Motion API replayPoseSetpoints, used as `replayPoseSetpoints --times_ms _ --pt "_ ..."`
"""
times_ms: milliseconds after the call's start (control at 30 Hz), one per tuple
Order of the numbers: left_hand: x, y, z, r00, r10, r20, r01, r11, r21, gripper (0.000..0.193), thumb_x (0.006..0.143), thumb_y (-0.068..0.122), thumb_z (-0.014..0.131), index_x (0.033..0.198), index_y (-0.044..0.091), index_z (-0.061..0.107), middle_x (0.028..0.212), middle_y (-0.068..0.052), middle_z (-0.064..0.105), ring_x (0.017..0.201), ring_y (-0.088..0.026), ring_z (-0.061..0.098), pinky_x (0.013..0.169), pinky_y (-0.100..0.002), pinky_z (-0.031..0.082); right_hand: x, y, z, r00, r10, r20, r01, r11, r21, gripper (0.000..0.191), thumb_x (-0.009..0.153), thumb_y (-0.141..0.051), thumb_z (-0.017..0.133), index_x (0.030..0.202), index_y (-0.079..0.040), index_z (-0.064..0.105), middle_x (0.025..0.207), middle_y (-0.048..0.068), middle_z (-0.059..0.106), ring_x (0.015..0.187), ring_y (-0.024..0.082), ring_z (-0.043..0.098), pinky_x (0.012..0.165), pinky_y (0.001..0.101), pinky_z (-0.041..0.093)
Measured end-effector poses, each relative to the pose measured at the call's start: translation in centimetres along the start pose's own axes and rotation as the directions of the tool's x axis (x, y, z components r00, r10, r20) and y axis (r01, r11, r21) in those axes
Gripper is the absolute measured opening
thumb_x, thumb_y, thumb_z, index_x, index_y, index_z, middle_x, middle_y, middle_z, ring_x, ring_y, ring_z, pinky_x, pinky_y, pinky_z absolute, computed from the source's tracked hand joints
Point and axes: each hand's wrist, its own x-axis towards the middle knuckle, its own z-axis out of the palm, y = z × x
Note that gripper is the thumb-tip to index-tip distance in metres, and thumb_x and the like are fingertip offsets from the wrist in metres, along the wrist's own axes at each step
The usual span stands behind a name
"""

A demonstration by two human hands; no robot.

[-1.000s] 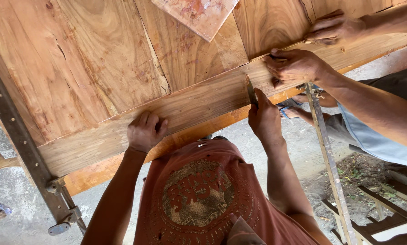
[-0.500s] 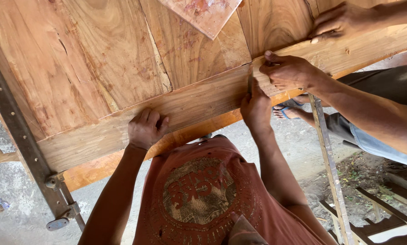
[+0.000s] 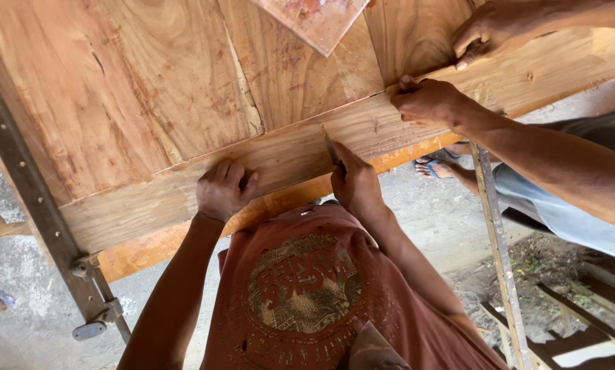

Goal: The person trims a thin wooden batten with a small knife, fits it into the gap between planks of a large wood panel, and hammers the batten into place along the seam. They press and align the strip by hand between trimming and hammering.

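Head view: chisel [image 3: 332, 149] points up-left along rail [image 3: 184, 192].

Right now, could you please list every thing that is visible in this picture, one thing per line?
wooden rail: one, light brown, across the middle, under both hands
wooden panels: several, reddish brown, upper left
blade tool: one, thin, dark metal, on the rail
bar clamp: one, grey metal, left side
reddish tile-like piece: one, top centre
co-worker's hands: two, on the rail, upper right
co-worker's foot in sandal: one, on the ground
metal frame: one, grey, right
red shirt: one, bottom centre
left hand: flat on the rail
right hand: holds the blade tool
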Motion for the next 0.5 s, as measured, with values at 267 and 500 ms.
replayPoseSetpoints --times_ms 267,500 --pt "-0.6 -1.2 0.6 0.999 0.031 -0.024 -0.031 0.999 -0.020 0.032 0.097 0.030 0.069 0.075 0.010 0.055 0.075 -0.009 0.060 0.060 -0.023 0.059 0.054 -0.037 0.054 -1.0 -2.5 1.5 0.996 -0.092 0.010 0.092 0.995 0.040 0.056 0.088 0.000 0.063 0.143 0.003 0.051 0.117 0.031 0.069 0.098 0.045 0.070 0.082 0.0453 0.059" --pt "-0.9 -1.1 0.0 0.997 0.023 -0.076 -0.032 0.992 -0.118 0.031 0.099 0.031 0.070 0.080 0.010 0.057 0.079 -0.009 0.061 0.063 -0.024 0.061 0.054 -0.038 0.052 -4.2 -4.9 1.2 0.995 0.096 -0.036 -0.096 0.995 -0.008 0.050 0.090 -0.001 0.061 0.140 0.000 0.056 0.101 0.027 0.070 0.086 0.043 0.071 0.073 0.0459 0.058"
